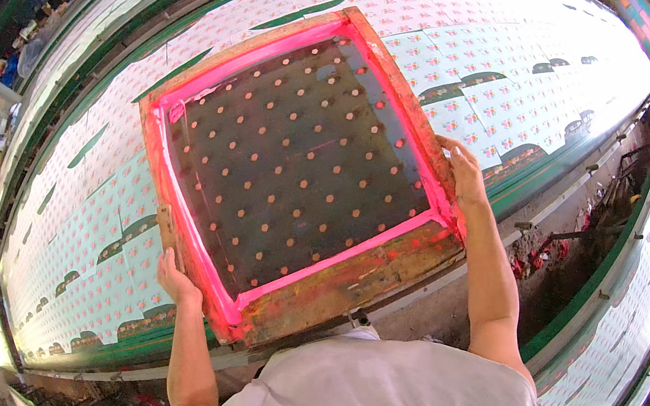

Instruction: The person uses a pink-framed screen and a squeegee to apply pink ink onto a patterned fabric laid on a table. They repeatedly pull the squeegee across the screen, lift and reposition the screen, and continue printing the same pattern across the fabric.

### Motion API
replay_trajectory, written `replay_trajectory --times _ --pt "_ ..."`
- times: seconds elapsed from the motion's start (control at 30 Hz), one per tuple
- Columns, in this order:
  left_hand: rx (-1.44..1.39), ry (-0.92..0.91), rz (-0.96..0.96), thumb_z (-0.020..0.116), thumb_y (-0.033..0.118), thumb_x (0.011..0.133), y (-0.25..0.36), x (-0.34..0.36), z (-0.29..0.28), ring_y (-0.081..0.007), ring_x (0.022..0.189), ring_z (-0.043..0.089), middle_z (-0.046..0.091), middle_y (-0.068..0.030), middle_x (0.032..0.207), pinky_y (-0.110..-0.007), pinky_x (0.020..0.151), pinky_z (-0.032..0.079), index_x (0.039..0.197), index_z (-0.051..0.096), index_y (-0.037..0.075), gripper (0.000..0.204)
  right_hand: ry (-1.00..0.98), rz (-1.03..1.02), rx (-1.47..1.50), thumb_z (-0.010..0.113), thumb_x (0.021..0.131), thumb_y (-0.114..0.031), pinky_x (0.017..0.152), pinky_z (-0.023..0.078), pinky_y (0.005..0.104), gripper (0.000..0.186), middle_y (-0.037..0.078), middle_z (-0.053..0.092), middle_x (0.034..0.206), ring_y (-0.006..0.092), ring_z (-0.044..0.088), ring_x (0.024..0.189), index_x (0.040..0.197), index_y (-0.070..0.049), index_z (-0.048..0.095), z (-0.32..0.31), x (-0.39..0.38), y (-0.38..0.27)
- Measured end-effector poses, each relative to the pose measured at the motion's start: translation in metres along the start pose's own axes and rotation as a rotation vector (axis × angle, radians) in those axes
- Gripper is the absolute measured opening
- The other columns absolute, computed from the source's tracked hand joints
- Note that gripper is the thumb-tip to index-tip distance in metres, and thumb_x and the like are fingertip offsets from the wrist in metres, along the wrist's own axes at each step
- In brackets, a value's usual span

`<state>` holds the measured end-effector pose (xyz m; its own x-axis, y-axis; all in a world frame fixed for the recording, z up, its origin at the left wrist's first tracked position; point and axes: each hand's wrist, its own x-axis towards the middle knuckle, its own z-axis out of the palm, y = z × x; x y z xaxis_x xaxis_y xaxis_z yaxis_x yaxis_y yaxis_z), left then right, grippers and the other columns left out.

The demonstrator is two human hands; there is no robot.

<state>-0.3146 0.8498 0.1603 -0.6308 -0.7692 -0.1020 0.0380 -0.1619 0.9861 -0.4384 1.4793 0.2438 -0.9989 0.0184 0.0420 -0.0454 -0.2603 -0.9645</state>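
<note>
A wooden screen-printing frame (365,275) spans the middle of the view, turned at a slant over the long table. Its dark mesh (297,166) carries rows of small pale dots, and bright pink ink lines the inner edges. My left hand (180,278) grips the frame's left side near the close corner, fingers partly hidden by the wood. On the opposite side, my right hand (464,177) is closed round the right rail, with its fingertips over the edge. Whether the frame touches the table beneath cannot be seen.
Pale cloth pieces (438,49) printed with small flower motifs cover the long green-edged table (142,348). A metal rail (561,207) runs along its near side. Another cloth-covered table (639,330) stands at the right, across a dark gap holding red scraps (533,261).
</note>
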Motion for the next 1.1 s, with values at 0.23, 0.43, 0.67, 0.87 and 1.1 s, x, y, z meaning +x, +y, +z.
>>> replay_trajectory --times 0.23,0.43,0.67,0.87,1.1 --pt "0.048 -0.074 -0.045 0.072 0.037 0.103 -0.018 0.010 -0.012 -0.0313 0.148 0.053 0.050 -0.0214 0.160 -0.044 0.126 0.041 0.165 0.040 -0.012 0.085 -0.060 0.007 -0.033 0.062 0.111 -0.030 0.121 0.047 0.0431 0.050 0.014 0.072 0.143 0.0252 0.066 0.136 0.149 0.002 0.066 -0.015 0.002 0.001" --pt "0.074 0.047 -0.031 0.074 0.043 0.102 -0.023 0.006 0.000 -0.0296 0.140 0.057 0.053 -0.0231 0.154 -0.045 0.116 0.048 0.146 0.055 -0.010 0.072 -0.030 -0.392 -1.093 0.080 0.094 -0.015 0.119 0.048 0.0492 0.049 0.017 0.067 0.149 0.0360 0.061 0.143 0.142 -0.009 0.073 0.041 -0.056 -0.004" --pt "0.238 -0.012 0.081 0.069 0.043 0.106 -0.032 0.005 0.005 -0.0288 0.104 0.070 0.075 -0.0179 0.114 -0.045 0.095 0.055 0.119 0.072 -0.008 0.053 -0.814 -0.554 -1.078 0.084 0.085 -0.015 0.107 0.057 0.0497 0.034 0.013 0.074 0.133 0.0334 0.070 0.128 0.119 -0.011 0.081 0.126 -0.151 0.015" --pt "0.468 0.044 0.181 0.068 0.044 0.103 -0.037 0.009 0.012 -0.0440 0.108 0.072 0.076 -0.0315 0.116 -0.052 0.097 0.053 0.119 0.073 -0.012 0.058 -0.784 -0.677 -1.291 0.071 0.086 -0.015 0.105 0.057 0.0498 0.039 0.012 0.077 0.127 0.0325 0.072 0.124 0.123 -0.010 0.080 0.163 -0.163 0.009" --pt "0.472 0.133 0.365 0.081 0.041 0.097 -0.026 -0.005 0.016 -0.0409 0.124 0.063 0.064 -0.0279 0.134 -0.048 0.105 0.054 0.142 0.063 -0.006 0.067 -0.715 -0.623 -1.395 0.065 0.094 -0.009 0.077 0.061 0.0471 0.040 0.012 0.081 0.100 0.0342 0.078 0.090 0.129 -0.019 0.082 0.211 -0.118 0.020"
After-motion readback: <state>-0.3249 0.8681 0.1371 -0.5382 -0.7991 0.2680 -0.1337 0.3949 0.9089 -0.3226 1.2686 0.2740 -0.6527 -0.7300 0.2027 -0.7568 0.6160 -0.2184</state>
